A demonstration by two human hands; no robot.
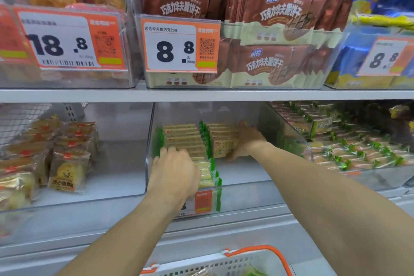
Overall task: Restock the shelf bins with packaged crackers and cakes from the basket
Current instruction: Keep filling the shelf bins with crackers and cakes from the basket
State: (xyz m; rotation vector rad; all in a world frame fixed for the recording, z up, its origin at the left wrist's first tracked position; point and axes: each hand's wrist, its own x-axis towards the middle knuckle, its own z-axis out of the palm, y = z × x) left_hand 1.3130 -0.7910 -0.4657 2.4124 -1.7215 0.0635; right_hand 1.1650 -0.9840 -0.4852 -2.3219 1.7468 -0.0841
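Observation:
Both my hands are inside the clear middle bin point(264, 188) on the lower shelf. In it stand two rows of cracker packs with green edges. My left hand point(173, 171) lies over the front of the left row of packs point(186, 139), fingers curled down over their tops. My right hand point(245, 140) grips the right row of packs point(221, 139) from its right side, thumb under the front pack. At the bottom edge, the white basket point(226, 263) with orange handles holds a few packs, mostly cut off.
Left of it, another clear bin point(116, 186) holds cake packs point(67, 170). To the right, a bin of green-and-pink packs point(358, 152). The upper shelf point(201, 94) carries bins of brown wafer packs point(282, 15), with price tags 18.8 and 8.8 on their fronts.

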